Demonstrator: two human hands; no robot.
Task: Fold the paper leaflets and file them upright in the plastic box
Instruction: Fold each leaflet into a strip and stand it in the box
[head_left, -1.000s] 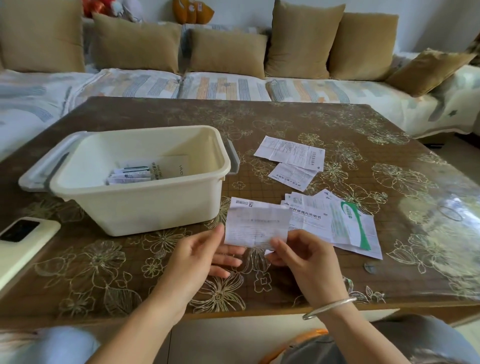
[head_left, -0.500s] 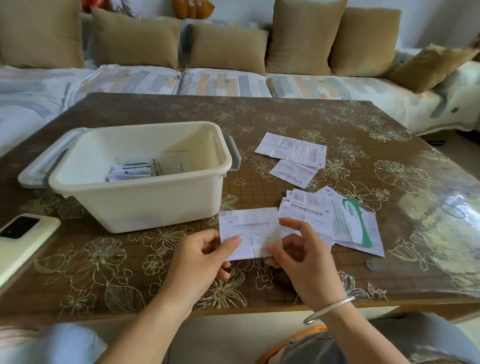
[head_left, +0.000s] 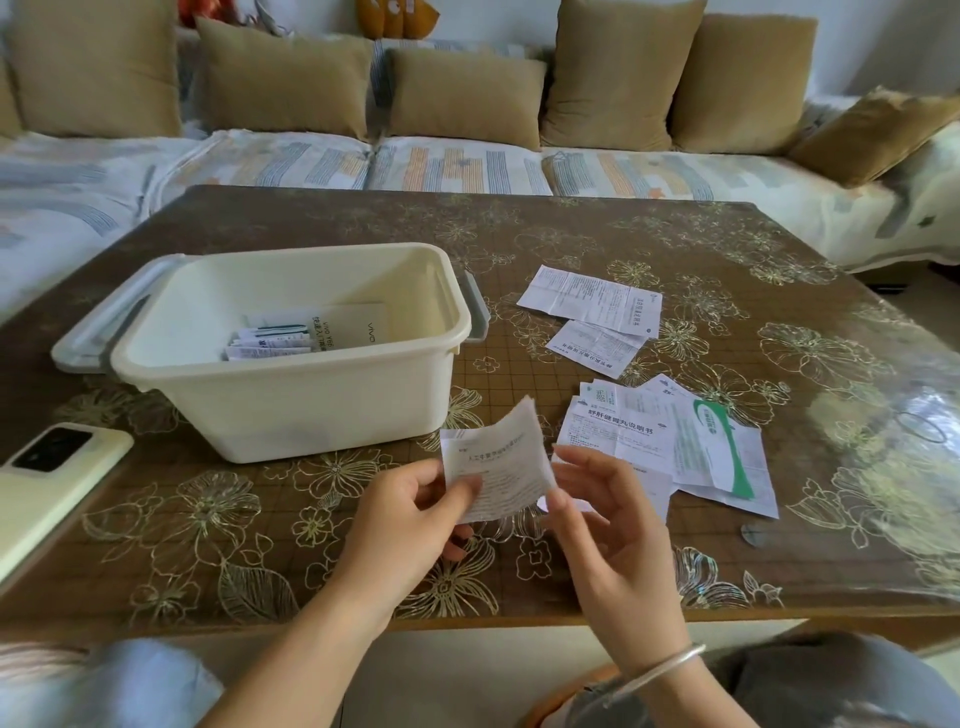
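Paper, thin and curling: the leaflet (head_left: 493, 462) bows in mid-air over the bench's (head_left: 571, 228) near side, just right of the plastic box (head_left: 291, 410). The left grip (head_left: 410, 519) pinches its left edge; the right grip (head_left: 613, 525) is loose and wide, thumb tip at the right edge. A good fold likely means matching corners first, then pressing one firm crease so it stands beside the filed leaflets (head_left: 270, 340).

A bent printed leaflet (head_left: 496, 462) is held near the cream plastic box (head_left: 311, 400), which contains folded leaflets (head_left: 267, 343); loose leaflets (head_left: 670, 436) lie flat nearby.
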